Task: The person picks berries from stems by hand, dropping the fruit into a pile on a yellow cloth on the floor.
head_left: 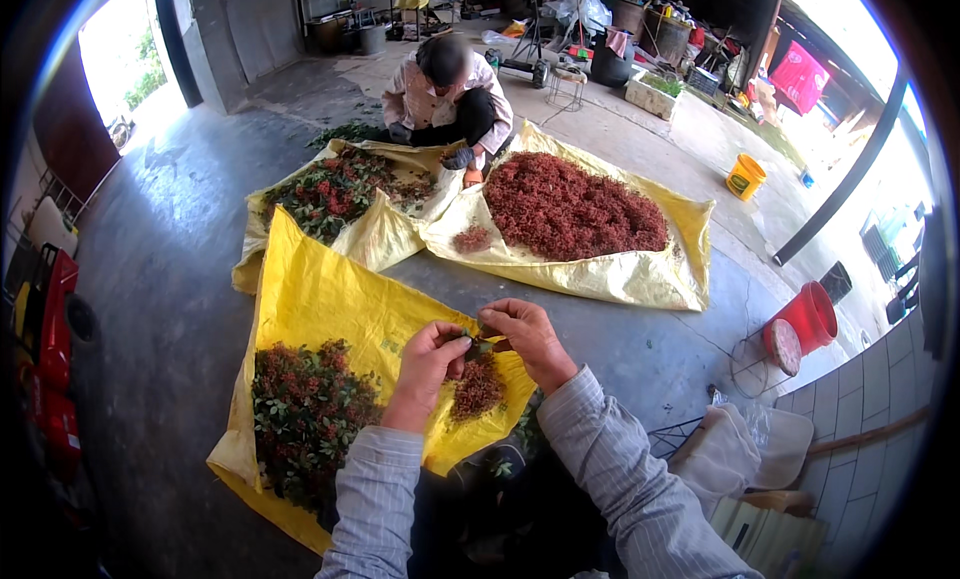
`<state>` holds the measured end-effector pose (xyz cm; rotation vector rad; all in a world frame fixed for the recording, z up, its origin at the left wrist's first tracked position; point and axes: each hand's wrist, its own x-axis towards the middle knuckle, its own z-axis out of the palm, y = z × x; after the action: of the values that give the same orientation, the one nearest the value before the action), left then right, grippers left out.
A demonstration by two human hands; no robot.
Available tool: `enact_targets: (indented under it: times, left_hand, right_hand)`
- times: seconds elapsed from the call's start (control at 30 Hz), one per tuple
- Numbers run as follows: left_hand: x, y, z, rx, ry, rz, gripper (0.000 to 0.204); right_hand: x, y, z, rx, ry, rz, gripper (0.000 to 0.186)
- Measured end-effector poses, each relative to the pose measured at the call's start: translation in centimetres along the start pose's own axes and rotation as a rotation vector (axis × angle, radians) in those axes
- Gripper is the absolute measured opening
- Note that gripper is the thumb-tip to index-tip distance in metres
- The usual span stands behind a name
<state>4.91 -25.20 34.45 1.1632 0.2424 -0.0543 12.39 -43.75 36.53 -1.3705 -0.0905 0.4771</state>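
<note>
My left hand [435, 364] and my right hand [525, 339] are raised close together over a yellow woven sheet [305, 299], pinching a small sprig [477, 346] of green leaf and darker bits between their fingertips. On the sheet, a heap of leafy branches with red berry clusters [305, 414] lies to the left of my hands. Below my fingers is a smaller pile of stripped reddish-brown berries [478, 399]. Part of the sprig is hidden by my fingers.
A person [445, 109] squats beyond, beside pale sheets holding leafy branches [325, 189] and a large red berry heap [570, 204]. A red bucket [815, 314], a wire stool and a yellow bucket [745, 174] stand at right; red machinery [55, 369] at left; a tiled wall at lower right.
</note>
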Motion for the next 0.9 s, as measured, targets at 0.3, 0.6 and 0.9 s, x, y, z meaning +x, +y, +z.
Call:
enact_targets:
  times: [0.3,0.6,0.9]
  left_hand:
    - [0.0,0.3,-1.3,0.126,0.119,-0.001,0.016]
    - [0.5,-1.5,-1.5,0.524,0.226,0.3,0.017]
    - [-1.1,-3.2,4.8,0.148,-0.185,-0.072,0.018]
  right_hand:
    - [0.4,-0.7,-1.6,0.076,0.256,0.0,0.019]
    - [-0.4,-0.7,-2.7,-0.252,0.144,-0.057,0.024]
    - [-3.6,-2.3,-3.5,-0.861,0.173,-0.185,0.027]
